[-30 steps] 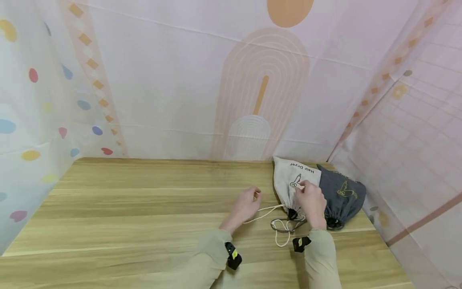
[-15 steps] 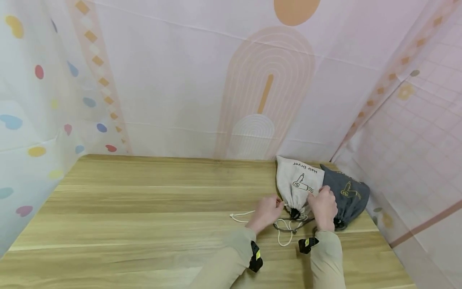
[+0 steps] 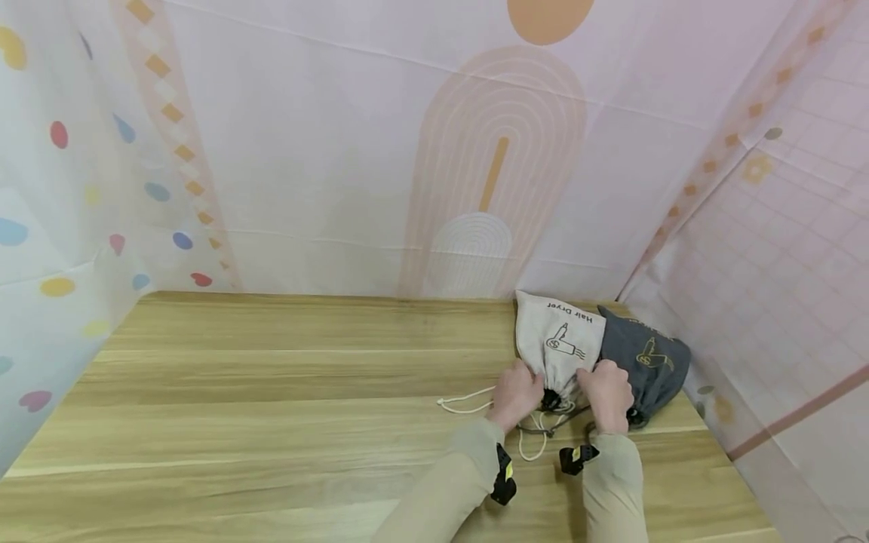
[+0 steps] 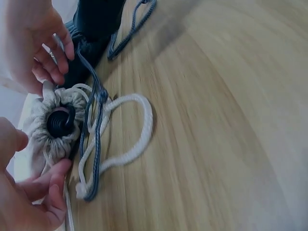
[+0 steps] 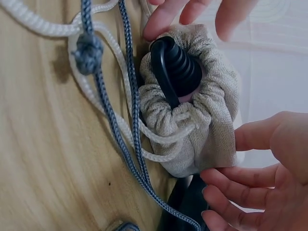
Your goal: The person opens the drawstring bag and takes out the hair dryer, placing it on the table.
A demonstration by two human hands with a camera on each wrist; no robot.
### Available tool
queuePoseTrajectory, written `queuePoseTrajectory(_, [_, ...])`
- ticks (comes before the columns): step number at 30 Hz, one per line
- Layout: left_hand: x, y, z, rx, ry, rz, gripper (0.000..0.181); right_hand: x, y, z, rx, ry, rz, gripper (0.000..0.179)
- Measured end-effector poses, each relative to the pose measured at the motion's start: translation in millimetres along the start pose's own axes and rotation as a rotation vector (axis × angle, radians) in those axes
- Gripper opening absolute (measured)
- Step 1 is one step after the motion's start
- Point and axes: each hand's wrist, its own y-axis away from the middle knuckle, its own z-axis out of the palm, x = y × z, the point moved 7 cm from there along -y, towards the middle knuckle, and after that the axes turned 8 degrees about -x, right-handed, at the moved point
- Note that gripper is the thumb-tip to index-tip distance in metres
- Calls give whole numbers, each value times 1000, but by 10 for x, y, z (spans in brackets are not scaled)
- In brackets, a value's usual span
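Note:
A beige drawstring bag (image 3: 566, 339), printed "Hair Dryer", lies at the table's right with its gathered mouth facing me. A black ribbed cord sleeve (image 5: 185, 74) and bent cable show in that mouth. With thumb and forefinger my right hand (image 3: 609, 392) pinches the fabric edge on the mouth's right side, plainest in the right wrist view. On the other side, my left hand (image 3: 516, 392) touches the gathered cloth with its fingertips, thumb spread apart. White drawcord (image 4: 148, 120) and knotted grey drawcord (image 4: 98, 144) spill onto the table below the mouth.
Against the beige bag's right side lies a dark grey drawstring bag (image 3: 655, 366) with a gold dryer print. Patterned cloth curtains (image 3: 326, 151) enclose the wooden table (image 3: 271, 422) at the back and both sides.
My left hand has moved right to the beige bag's mouth, leaving a white cord end lying on the table. My right hand has come down from over the print to the fabric by the mouth.

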Motion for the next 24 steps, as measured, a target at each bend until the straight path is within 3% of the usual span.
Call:
queuePoseTrajectory(4, [22,-10,15,37,14,-69,56,-39,-5,30,-12,16,-17,27])
queuePoseTrajectory(8, [29,-17,31,43,18,-91,45,-66,-1,57,-26,23,-31,22])
queuePoseTrajectory(13, [10,-31,45,4,84,-85,46,-60,7,35,3,4,-30,34])
queuePoseTrajectory(17, [-1,-49,47,-20,113,-74,44,-45,-9,49,-25,-32,-33,40])
queuePoseTrajectory(24, [-49,-72,-5,-20,87,-53,42,-50,-66,94,-57,-55,-78,42])
